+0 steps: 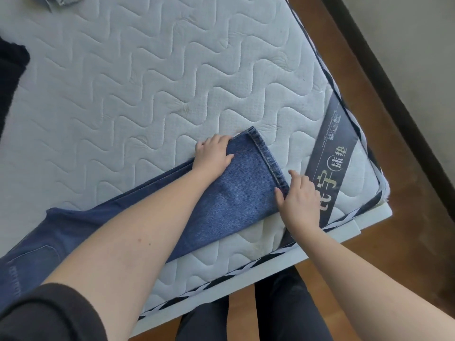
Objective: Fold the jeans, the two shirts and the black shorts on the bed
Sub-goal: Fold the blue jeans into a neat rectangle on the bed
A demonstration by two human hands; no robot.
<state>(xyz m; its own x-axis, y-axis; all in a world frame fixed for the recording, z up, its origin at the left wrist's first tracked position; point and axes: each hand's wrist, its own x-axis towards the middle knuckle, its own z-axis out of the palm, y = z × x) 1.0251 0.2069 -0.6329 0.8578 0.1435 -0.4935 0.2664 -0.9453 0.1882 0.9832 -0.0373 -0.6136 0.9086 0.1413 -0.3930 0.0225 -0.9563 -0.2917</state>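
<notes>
Blue jeans [236,198] lie flat along the near side of the quilted mattress [147,82]. Their legs are stacked and the hem points right, toward the mattress corner. My left hand [213,153] grips the far edge of the leg close to the hem, thumb on top and fingers curled over the edge. My right hand [299,200] pinches the near hem corner, thumb on the denim and index finger stretched along the hem. The waist and a back pocket [32,262] lie at the lower left, partly under my left arm.
A black garment [9,70] lies at the left edge of the mattress, and a light grey garment [56,0] peeks in at the top left. A dark label [332,163] crosses the mattress corner. Wooden floor [406,217] lies to the right, and my legs stand at the bed's edge.
</notes>
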